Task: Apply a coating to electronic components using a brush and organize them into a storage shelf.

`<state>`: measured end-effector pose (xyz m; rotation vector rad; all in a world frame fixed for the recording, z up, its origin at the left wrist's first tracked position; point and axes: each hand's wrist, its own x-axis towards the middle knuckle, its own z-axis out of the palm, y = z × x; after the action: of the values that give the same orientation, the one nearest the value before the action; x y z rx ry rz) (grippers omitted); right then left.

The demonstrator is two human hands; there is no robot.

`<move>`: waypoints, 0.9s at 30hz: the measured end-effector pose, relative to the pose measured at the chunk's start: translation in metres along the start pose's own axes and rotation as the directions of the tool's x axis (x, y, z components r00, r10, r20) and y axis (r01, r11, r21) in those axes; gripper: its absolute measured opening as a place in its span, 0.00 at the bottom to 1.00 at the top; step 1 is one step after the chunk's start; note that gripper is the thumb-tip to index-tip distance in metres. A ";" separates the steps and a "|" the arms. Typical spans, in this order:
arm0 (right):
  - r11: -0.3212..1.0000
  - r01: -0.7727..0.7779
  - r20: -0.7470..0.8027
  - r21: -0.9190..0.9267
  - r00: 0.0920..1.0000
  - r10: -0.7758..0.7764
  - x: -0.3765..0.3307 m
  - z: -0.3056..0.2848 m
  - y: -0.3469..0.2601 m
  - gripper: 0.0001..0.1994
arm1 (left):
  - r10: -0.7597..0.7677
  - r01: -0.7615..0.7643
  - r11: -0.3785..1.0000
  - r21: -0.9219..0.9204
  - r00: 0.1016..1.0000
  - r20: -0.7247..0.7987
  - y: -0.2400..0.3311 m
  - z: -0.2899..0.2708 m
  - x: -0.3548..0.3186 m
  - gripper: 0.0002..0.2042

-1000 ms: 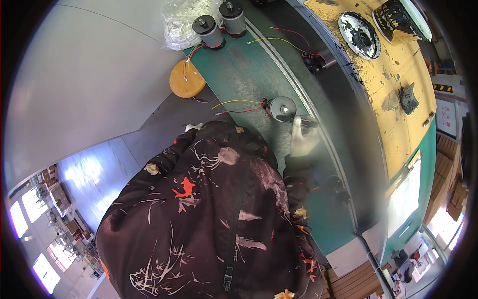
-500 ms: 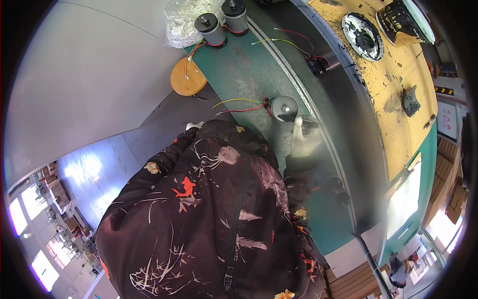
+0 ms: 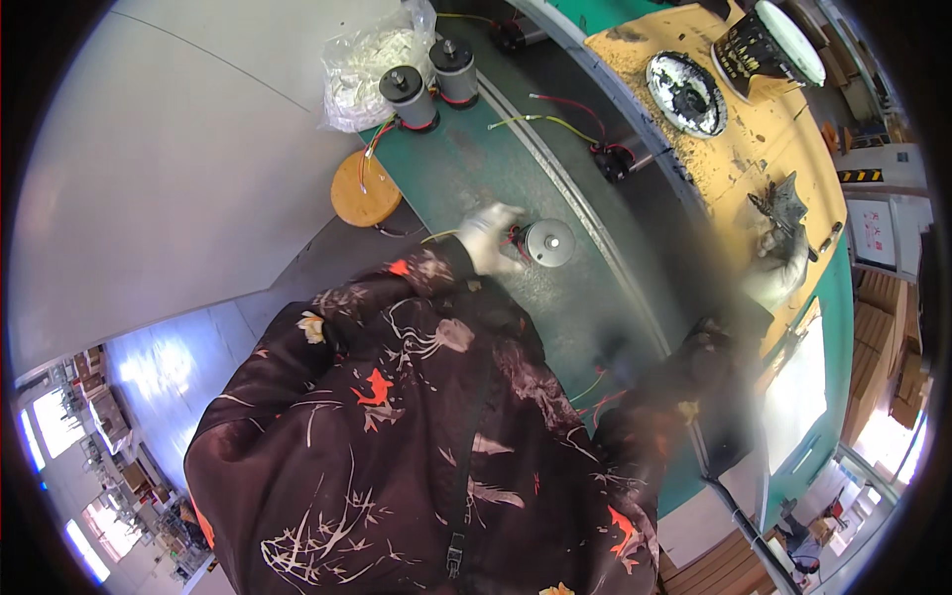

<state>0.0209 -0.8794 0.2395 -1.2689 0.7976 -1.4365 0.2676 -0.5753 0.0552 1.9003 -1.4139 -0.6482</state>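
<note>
A grey cylindrical motor with a shaft on its top face stands on the green bench top. At its left side, by the red and yellow leads, my left hand in a white glove has its thumb and fingers apart. Far over to the right, my right hand, also gloved, reaches onto the yellow board. It is beside a black-smeared scraper; its fingers are dark and blurred, so I cannot tell whether they hold anything.
Two more motors stand near a clear bag of white pieces. A round wooden stool is at the bench's left edge. On the board are a smeared lid and a tipped black bucket. A metal strip runs along the bench.
My right hand has left the motor and swung right to the scraper on the board. My left hand has come up from the bench's left edge to the motor. The view has shifted slightly.
</note>
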 end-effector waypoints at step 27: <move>0.961 -0.062 -0.119 0.269 0.988 0.097 0.010 0.002 0.023 0.14 | -0.132 0.274 0.919 0.284 0.892 -0.433 -0.075 -0.112 0.152 0.43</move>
<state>0.0298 -0.8945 0.2215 -0.9371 0.7075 -1.5166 0.4398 -0.6826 0.0710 2.3137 -1.1102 -0.0795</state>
